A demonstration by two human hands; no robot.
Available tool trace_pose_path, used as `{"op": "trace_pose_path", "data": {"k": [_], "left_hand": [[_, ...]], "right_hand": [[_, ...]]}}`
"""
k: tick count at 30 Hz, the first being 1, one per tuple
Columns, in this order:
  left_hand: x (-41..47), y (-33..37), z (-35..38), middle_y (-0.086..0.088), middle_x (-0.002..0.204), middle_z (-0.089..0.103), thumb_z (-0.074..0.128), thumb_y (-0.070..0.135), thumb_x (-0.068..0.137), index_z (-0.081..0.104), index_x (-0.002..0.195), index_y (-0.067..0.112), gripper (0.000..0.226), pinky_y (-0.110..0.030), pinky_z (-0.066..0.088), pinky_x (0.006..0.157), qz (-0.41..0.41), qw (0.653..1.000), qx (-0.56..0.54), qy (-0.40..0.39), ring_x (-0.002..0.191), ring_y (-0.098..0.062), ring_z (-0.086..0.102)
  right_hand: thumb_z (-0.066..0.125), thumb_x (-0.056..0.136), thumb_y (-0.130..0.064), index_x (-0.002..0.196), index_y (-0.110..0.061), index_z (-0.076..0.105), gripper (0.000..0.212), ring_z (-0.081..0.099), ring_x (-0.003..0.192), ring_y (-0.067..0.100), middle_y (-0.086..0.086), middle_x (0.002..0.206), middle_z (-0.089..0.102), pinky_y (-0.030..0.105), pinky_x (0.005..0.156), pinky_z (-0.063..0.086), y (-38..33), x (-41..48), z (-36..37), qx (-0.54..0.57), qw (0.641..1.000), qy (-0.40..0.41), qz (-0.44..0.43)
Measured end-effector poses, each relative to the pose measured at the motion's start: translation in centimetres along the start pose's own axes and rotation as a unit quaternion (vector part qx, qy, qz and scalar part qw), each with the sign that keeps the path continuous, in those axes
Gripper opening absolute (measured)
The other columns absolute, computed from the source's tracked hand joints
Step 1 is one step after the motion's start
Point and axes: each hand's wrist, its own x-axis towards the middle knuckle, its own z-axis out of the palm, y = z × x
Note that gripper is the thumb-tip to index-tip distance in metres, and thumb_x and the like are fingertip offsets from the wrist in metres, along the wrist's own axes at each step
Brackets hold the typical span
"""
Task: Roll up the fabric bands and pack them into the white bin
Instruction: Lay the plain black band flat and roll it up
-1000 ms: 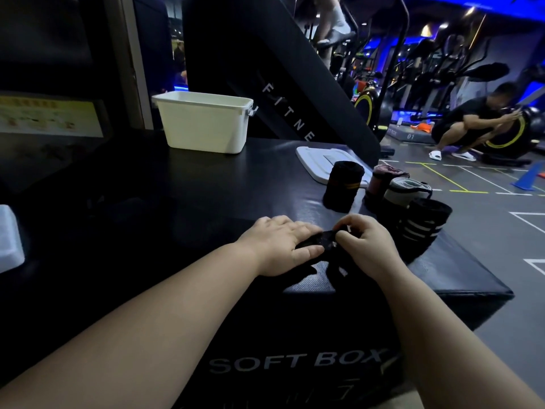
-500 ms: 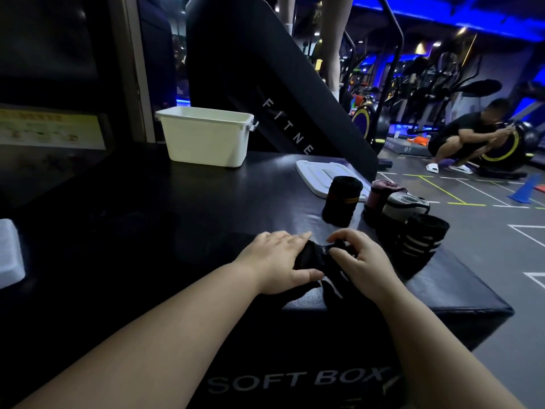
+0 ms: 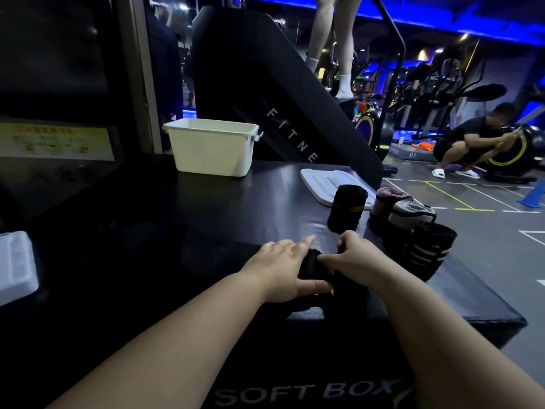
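A black fabric band [image 3: 312,268], partly rolled, lies near the front edge of the black soft box [image 3: 182,219]. My left hand [image 3: 280,267] holds the roll, thumb under it and fingers over its top. From the right, my right hand [image 3: 355,259] grips the same band with curled fingers. Several rolled bands stand upright to the right: a black one with a yellow stripe [image 3: 348,208], a dark red one [image 3: 386,202], a grey one [image 3: 410,215] and a black one with white stripes [image 3: 427,249]. The white bin [image 3: 212,147] stands at the back of the box, open on top.
A white lid [image 3: 321,181] lies flat behind the rolled bands. A white object [image 3: 14,267] sits at the far left edge. A black stair machine rises behind the bin with a person's legs on it. A person squats on the gym floor at the right.
The band between my hands has become a thicker roll. My left thumb has slid under it and my right hand has shifted slightly forward. The camera has tilted up a little.
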Motion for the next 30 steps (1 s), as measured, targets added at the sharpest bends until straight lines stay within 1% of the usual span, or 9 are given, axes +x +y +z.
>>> {"op": "trace_pose_path", "data": {"k": [4, 8, 13, 16, 18, 20, 23, 27, 30], "left_hand": [[0.1, -0.6, 0.3, 0.003, 0.153, 0.034, 0.061, 0.075, 0.073, 0.001, 0.154, 0.030, 0.110, -0.039, 0.024, 0.116, -0.022, 0.997, -0.067, 0.006, 0.143, -0.022, 0.024], [0.2, -0.7, 0.0, 0.002, 0.151, 0.036, 0.071, 0.069, 0.069, 0.010, 0.153, 0.024, 0.113, -0.037, 0.027, 0.115, -0.030, 0.996, -0.080, 0.011, 0.140, -0.020, 0.027], [0.1, -0.4, -0.2, -0.003, 0.150, 0.035, 0.069, 0.070, 0.070, 0.015, 0.151, 0.024, 0.107, -0.037, 0.027, 0.115, -0.038, 0.997, -0.068, -0.002, 0.140, -0.022, 0.028], [-0.1, -0.3, -0.2, -0.003, 0.149, 0.035, 0.069, 0.069, 0.071, 0.016, 0.150, 0.026, 0.105, -0.037, 0.028, 0.115, -0.038, 0.997, -0.067, 0.000, 0.140, -0.023, 0.029], [-0.2, -0.2, -0.4, -0.003, 0.150, 0.033, 0.069, 0.069, 0.071, 0.016, 0.150, 0.026, 0.104, -0.036, 0.027, 0.115, -0.039, 0.997, -0.063, 0.002, 0.141, -0.023, 0.028], [-0.4, 0.0, -0.7, -0.003, 0.150, 0.031, 0.068, 0.067, 0.074, 0.018, 0.151, 0.026, 0.100, -0.034, 0.023, 0.114, -0.033, 0.998, -0.049, 0.000, 0.141, -0.022, 0.025], [-0.5, -0.2, -0.9, 0.001, 0.149, 0.030, 0.064, 0.072, 0.073, 0.024, 0.149, 0.025, 0.098, -0.035, 0.020, 0.115, -0.010, 1.000, -0.001, 0.008, 0.140, -0.020, 0.023], [-0.6, -0.8, -0.7, 0.002, 0.142, 0.033, 0.061, 0.075, 0.072, 0.028, 0.147, 0.028, 0.094, -0.037, 0.024, 0.113, -0.006, 1.000, 0.015, 0.009, 0.135, -0.021, 0.027], [-0.7, -0.6, -0.5, 0.001, 0.139, 0.035, 0.060, 0.074, 0.074, 0.030, 0.146, 0.027, 0.091, -0.037, 0.025, 0.111, -0.003, 1.000, 0.022, 0.022, 0.132, -0.021, 0.029]], "right_hand": [[0.068, 0.077, -0.039, 0.094, -0.020, 0.047, 0.033, 0.054, 0.079, 0.014, -0.005, 0.086, 0.055, 0.031, 0.069, 0.042, -0.2, -0.4, 0.1, 0.021, 1.000, 0.010, 0.012], [0.070, 0.075, -0.042, 0.100, -0.027, 0.050, 0.035, 0.058, 0.089, 0.016, -0.006, 0.094, 0.059, 0.028, 0.072, 0.041, -0.1, -0.8, 0.1, 0.023, 0.999, 0.029, 0.001], [0.072, 0.076, -0.045, 0.095, -0.020, 0.065, 0.032, 0.061, 0.084, 0.014, -0.005, 0.087, 0.066, 0.029, 0.074, 0.047, -0.1, -1.1, 0.3, 0.029, 0.999, 0.039, -0.017], [0.076, 0.072, -0.051, 0.091, -0.023, 0.065, 0.035, 0.060, 0.079, 0.008, -0.010, 0.081, 0.064, 0.025, 0.067, 0.044, 0.1, -1.2, 0.6, 0.056, 0.997, 0.043, -0.032], [0.079, 0.071, -0.048, 0.091, -0.029, 0.063, 0.032, 0.058, 0.079, 0.005, -0.014, 0.081, 0.061, 0.022, 0.065, 0.041, 0.1, -1.1, 0.6, 0.069, 0.996, 0.037, -0.041], [0.079, 0.072, -0.041, 0.095, -0.033, 0.063, 0.029, 0.060, 0.083, 0.005, -0.015, 0.084, 0.062, 0.023, 0.072, 0.045, 0.1, -0.9, 0.6, 0.096, 0.994, 0.020, -0.039], [0.077, 0.071, -0.034, 0.088, -0.039, 0.063, 0.023, 0.064, 0.089, 0.008, -0.013, 0.088, 0.067, 0.031, 0.084, 0.052, 0.3, -0.8, 0.7, 0.126, 0.991, 0.016, -0.035], [0.073, 0.076, -0.022, 0.095, -0.034, 0.066, 0.024, 0.063, 0.082, 0.006, -0.010, 0.089, 0.066, 0.023, 0.072, 0.049, 0.2, -1.1, 0.8, 0.181, 0.982, 0.014, -0.053], [0.076, 0.077, -0.028, 0.094, -0.034, 0.067, 0.020, 0.062, 0.083, 0.007, -0.007, 0.090, 0.066, 0.021, 0.070, 0.046, 0.0, -1.1, 0.9, 0.204, 0.977, 0.018, -0.063]]}}
